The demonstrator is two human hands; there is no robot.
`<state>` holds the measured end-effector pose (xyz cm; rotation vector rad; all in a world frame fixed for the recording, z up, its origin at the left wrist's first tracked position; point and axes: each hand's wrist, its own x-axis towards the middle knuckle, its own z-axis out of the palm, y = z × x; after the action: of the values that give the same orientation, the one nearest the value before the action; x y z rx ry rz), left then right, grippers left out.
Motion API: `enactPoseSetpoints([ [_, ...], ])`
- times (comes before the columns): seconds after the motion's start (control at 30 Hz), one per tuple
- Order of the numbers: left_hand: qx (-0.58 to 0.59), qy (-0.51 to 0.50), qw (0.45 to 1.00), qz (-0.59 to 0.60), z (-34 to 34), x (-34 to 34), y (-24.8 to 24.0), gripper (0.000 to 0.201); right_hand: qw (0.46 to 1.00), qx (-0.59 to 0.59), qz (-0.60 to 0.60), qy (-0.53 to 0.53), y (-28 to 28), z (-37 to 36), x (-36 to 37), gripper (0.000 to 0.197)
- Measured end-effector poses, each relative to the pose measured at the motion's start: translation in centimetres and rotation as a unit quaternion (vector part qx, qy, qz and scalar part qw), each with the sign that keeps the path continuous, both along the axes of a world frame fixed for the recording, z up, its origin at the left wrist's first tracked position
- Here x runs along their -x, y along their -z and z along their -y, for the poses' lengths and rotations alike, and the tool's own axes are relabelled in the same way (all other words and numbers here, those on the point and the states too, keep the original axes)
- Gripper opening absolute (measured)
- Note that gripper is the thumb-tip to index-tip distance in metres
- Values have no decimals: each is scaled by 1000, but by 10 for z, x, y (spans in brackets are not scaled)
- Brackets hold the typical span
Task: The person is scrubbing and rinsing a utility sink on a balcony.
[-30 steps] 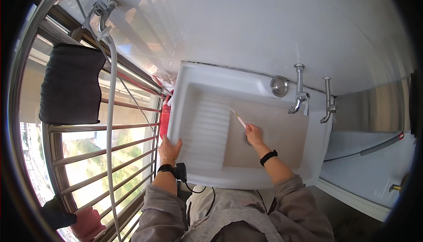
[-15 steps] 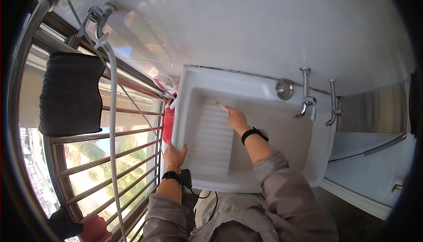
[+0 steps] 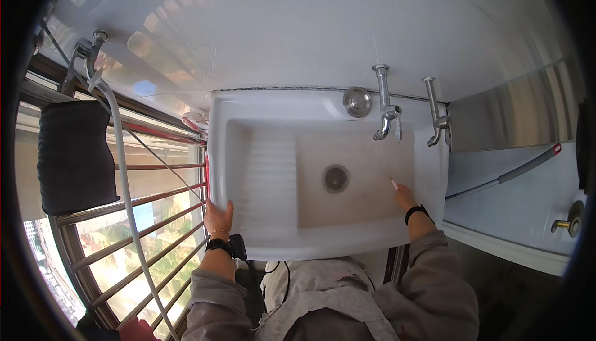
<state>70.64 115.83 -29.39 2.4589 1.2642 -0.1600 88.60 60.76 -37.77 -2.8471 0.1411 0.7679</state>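
A white rectangular sink fills the middle of the view, with a ribbed slope in its left part and a round drain in the floor of its basin. At the sink's left edge my left hand holds the rim, thumb on the inner side and fingers over the outer side. My right hand is inside the basin near its right wall. Its fingers close round a slim, pale toothbrush-like brush. Only the brush's front part shows, pointing up and left toward the basin floor.
Two metal taps, a nearer-to-middle tap and a right tap, jut over the back edge. A round metal strainer lid sits beside them. Left are window bars, a pale hose and a dark cushion-like block.
My right hand has carried the brush from the ribbed slope across to the basin's right side. My left hand stays on the left rim. The view has shifted to the right.
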Motion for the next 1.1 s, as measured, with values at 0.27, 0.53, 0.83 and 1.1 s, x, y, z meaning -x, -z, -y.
enactPoseSetpoints([
  [0.27, -2, 6, 1000, -6, -6, 7, 12, 65, 944, -27, -162, -286, -47, -77, 40, 25],
  [0.53, -9, 7, 1000, 1, -2, 4, 11, 66, 944, -155, 71, -284, -21, -197, 40, 23],
  [0.83, -15, 21, 1000, 3, -5, 5, 12, 64, 998, 36, 44, -38, -41, -97, -37, 24],
  [1.1, -28, 30, 999, 24, -5, 7, 20, 62, 971, 47, -70, -226, -51, -37, 27, 18],
])
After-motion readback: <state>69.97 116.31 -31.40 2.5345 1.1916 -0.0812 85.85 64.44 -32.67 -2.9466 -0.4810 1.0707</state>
